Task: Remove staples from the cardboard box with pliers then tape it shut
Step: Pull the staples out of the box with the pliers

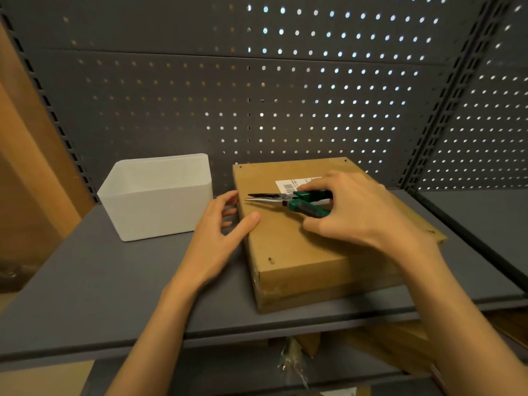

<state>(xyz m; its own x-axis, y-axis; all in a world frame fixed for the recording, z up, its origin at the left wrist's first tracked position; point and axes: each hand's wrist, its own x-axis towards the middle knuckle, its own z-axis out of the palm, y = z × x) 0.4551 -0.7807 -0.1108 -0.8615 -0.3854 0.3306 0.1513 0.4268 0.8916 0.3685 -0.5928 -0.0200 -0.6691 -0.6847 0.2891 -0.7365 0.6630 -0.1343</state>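
A grey pegboard (257, 90) rises behind the grey shelf (120, 284) on which the cardboard box (300, 252) lies flat, its long axis running from the near edge toward the pegboard. Left of the box stands a white bin (157, 201). My left hand (220, 232) is at the box's left edge, fingers loosely spread, thumb resting on the top face, gripping nothing. My right hand (357, 212) is over the box's top, fingers curled round the green handles of the pliers (285, 200), whose long nose points left, lying across the box near its white label (288, 185).
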